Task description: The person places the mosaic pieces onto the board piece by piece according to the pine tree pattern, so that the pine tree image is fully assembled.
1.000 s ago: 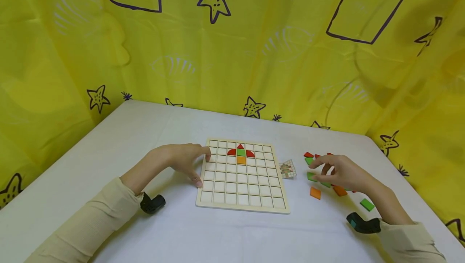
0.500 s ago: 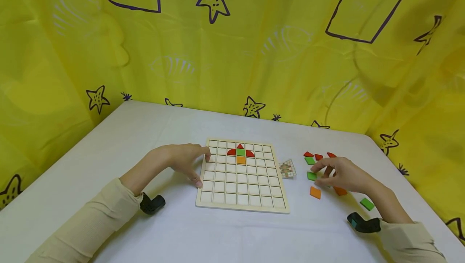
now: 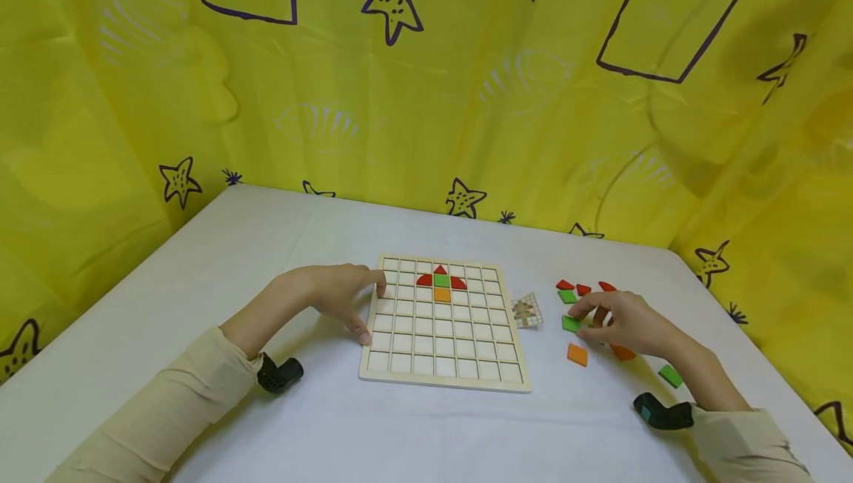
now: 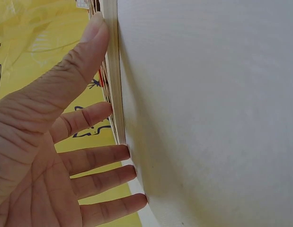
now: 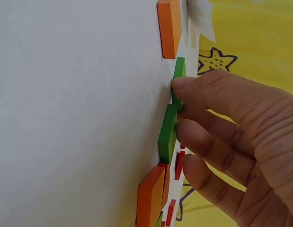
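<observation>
board (image 3: 443, 327) sits flat on the table (image 3: 400, 431), left hand (image 3: 340, 298) resting along its left edge with fingers spread and nearly straight. right hand (image 3: 631, 324), off past the board's right side, has its thumb on a green tile (image 5: 181, 67) with fingers bent close by, but i can't tell if it's really pinched. second green tile (image 5: 166, 137) sits just beside those fingertips, so imo a sloppy lift could drag it along or skid it into the orange tile (image 5: 150, 198).

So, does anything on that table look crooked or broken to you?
Only the small picture card looks off: it lies askew at the right edge of the grid board, not square with it. The loose tiles are scattered, but no damage shows.
</observation>
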The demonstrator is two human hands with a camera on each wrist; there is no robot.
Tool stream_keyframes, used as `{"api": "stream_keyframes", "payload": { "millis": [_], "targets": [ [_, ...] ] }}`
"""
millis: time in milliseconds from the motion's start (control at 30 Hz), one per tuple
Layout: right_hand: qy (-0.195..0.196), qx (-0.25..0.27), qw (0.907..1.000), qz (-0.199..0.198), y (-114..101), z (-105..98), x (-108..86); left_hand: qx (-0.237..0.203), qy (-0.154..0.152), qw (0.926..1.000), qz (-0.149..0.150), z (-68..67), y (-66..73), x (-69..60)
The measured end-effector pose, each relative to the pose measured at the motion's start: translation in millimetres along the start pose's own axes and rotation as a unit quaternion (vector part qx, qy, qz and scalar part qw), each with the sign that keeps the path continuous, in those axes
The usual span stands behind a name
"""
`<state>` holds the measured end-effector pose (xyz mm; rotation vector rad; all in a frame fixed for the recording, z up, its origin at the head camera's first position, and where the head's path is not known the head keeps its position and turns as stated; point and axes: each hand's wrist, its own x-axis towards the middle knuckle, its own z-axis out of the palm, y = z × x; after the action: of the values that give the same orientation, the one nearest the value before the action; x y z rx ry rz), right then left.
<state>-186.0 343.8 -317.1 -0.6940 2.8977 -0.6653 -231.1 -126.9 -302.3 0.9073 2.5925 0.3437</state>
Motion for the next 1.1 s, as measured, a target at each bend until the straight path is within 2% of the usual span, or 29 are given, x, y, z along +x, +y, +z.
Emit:
{"api": "stream_keyframes", "payload": {
  "millis": [767,1100],
  "targets": [
    [0.06,-0.018,0.997,-0.045,-9.5,0.8,5.2,-0.006,-0.001,1.0,-0.002,-0.6,1.6,-1.1],
    [0.073,-0.011,0.9928,-0.095,-26.5,0.6,21.5,-0.008,0.0,1.0,-0.005,0.3,0.4,-1.2]
  ]
}}
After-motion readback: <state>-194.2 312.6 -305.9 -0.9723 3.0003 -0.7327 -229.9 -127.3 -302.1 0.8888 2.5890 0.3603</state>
